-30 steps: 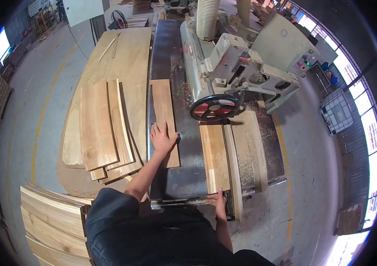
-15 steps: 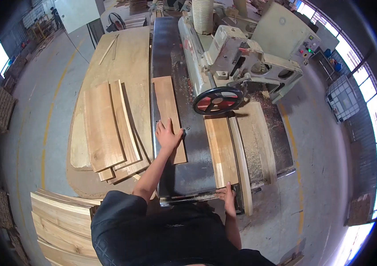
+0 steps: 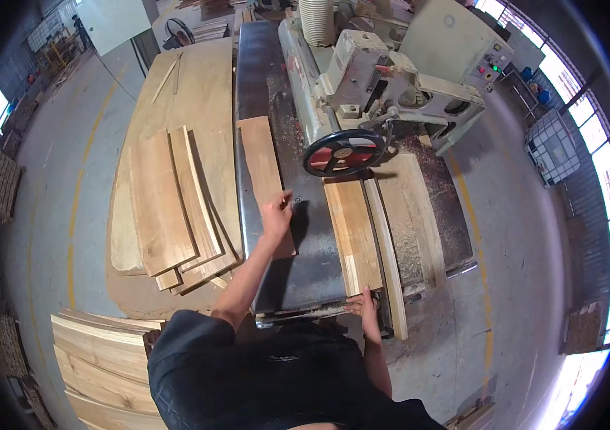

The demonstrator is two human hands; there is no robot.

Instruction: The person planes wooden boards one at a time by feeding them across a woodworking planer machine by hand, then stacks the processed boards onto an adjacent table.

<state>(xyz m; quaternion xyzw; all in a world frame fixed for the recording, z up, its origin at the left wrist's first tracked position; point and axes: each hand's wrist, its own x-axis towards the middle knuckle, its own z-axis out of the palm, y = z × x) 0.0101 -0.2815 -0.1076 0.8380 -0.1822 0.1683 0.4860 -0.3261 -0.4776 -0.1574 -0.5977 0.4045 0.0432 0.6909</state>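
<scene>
Our R hand [image 3: 366, 312] gripped the near end of the smooth wood board [image 3: 351, 233] by the dark metal table's [image 3: 312, 276] front edge; L hand [image 3: 275, 215], half-curled, was at the reddish plank [image 3: 257, 154], hold unclear, w/ open metal btwn.

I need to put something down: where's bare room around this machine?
The metal table is bare between the darker board by the left hand and the paler board by the right hand. The plywood is bare beside the thin strips, beyond the stacked boards. It's crowded around the handwheel.
</scene>
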